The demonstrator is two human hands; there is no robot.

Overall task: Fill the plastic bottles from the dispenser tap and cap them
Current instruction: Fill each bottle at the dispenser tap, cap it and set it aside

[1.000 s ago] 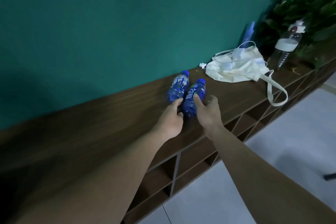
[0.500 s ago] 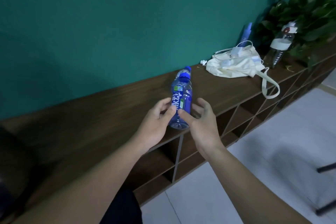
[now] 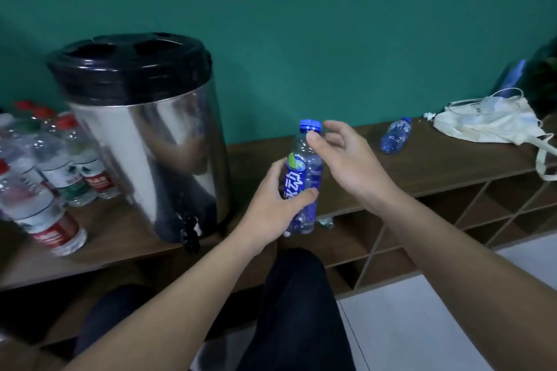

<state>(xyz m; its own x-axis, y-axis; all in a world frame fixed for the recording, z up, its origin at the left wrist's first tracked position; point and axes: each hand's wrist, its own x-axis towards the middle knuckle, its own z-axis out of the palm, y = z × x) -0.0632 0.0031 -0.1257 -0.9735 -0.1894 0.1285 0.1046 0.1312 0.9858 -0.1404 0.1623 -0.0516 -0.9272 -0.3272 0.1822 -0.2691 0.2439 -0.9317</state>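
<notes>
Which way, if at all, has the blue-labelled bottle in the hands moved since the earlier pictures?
Yes. The blue-labelled bottle has left the shelf top, where the second bottle lies, and is held upright nearer the dispenser.

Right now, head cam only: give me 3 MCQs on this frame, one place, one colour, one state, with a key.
1. Where is the dispenser tap?
A. At the dispenser's base, left of the held bottle
B. On the black lid
C. Right of the cloth bag

2. What colour is the held bottle's cap?
A. Red
B. Blue
C. White

3. How is the held bottle being handled?
A. Lying on the shelf untouched
B. Left hand grips its body, cap on
C. Under the tap, cap off

Key: 1 A, the tap sits low on the steel dispenser. 2 B, the cap is blue. 3 B, the left hand wraps the label while the right hand is open near the neck.
</notes>
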